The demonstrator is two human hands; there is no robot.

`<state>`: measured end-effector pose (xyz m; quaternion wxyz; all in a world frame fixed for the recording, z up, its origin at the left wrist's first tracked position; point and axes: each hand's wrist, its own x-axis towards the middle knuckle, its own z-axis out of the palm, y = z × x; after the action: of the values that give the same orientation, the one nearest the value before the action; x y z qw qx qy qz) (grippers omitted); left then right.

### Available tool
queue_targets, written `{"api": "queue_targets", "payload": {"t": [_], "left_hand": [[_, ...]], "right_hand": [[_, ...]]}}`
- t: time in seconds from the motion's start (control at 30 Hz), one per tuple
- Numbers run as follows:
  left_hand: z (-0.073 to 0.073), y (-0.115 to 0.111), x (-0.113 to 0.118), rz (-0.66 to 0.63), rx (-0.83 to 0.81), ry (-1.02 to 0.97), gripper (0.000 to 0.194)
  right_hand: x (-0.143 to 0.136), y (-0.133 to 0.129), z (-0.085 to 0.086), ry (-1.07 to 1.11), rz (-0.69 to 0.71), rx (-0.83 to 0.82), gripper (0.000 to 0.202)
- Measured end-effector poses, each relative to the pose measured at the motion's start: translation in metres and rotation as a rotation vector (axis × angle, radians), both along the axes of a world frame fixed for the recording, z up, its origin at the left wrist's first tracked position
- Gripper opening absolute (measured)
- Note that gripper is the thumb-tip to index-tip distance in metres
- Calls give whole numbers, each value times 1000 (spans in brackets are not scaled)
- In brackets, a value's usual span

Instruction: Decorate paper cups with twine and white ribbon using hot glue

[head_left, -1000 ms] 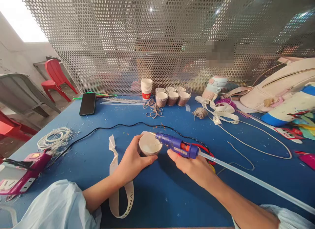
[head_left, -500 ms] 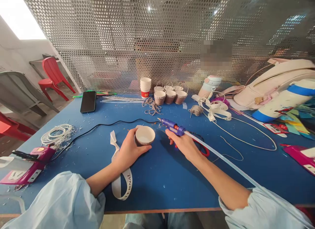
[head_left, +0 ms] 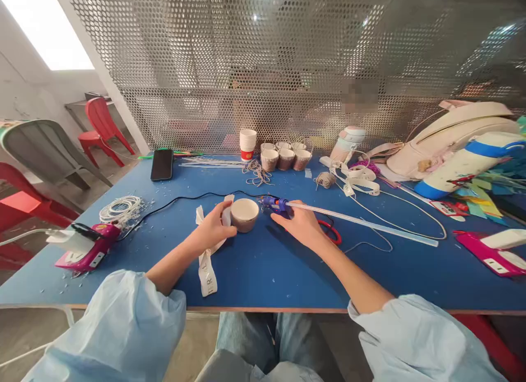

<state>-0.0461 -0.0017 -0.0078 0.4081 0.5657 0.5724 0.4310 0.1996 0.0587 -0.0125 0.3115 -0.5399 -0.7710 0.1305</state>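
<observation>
A small cup [head_left: 245, 216], wrapped in brownish cord with a pale inside, stands on the blue table between my hands. My left hand [head_left: 211, 227] is just left of it, thumb and fingers apart. A white printed ribbon [head_left: 207, 275] runs beneath and behind that hand, with a stretch beside the cup's left side. My right hand [head_left: 302, 224] is around the handle area of a blue glue gun [head_left: 274, 203], its thumb stretched out; the handle itself is hidden. From the gun a long clear glue stick [head_left: 370, 223] passes over my fingers. Red-handled scissors [head_left: 336, 237] lie by my right wrist.
Several wrapped cups [head_left: 285, 160] and stacked paper cups [head_left: 247, 143] stand along the perforated metal panel [head_left: 197, 69]. Left are a phone [head_left: 162, 164], coiled white cord [head_left: 120, 209] and a pink power strip [head_left: 92, 250]. Right are a twine ball [head_left: 324, 180], a bottle [head_left: 349, 142] and a bag [head_left: 447, 143].
My left hand has loosened from the cup, which now stands upright. The glue gun is lower and its stick lies flatter. The ribbon has shifted, and the view has tilted down.
</observation>
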Motion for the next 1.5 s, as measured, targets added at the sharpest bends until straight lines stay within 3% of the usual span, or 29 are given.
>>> {"api": "queue_targets", "payload": {"t": [0.17,0.27,0.33,0.4,0.5,0.63,0.7,0.77,0.87,1.03,1.13,1.33,1.5], "left_hand": [[5,3,-18,224,101,-133,38],[12,3,-22,275,165,-160,27],[18,1,-22,273,210,-179,28],[23,-3,-19,244,249,-179,32],[27,-8,-13,196,291,-104,38],[23,-8,-10,206,401,183,38],[20,-7,-12,241,483,359,36],[17,-4,-16,240,583,502,33],[15,1,-22,164,712,645,26],[17,11,-24,69,881,833,22],[20,17,-21,30,969,906,22],[26,28,-20,25,947,931,22],[24,36,-23,49,935,803,21]], "right_hand": [[31,-28,-7,53,-25,84,32],[41,-55,-8,94,-29,141,23],[39,-77,-1,137,58,129,19],[29,-96,13,182,227,-5,19],[1,-106,39,216,426,-144,15],[-44,-78,58,272,459,-76,6],[-64,-56,58,387,432,-172,6],[-79,-37,56,528,435,-395,19],[-89,-22,54,665,460,-575,31],[-89,-24,54,779,487,-643,33],[-87,-23,54,772,484,-576,34],[-83,-7,49,697,418,-238,22],[-82,5,41,522,316,-30,17]]}}
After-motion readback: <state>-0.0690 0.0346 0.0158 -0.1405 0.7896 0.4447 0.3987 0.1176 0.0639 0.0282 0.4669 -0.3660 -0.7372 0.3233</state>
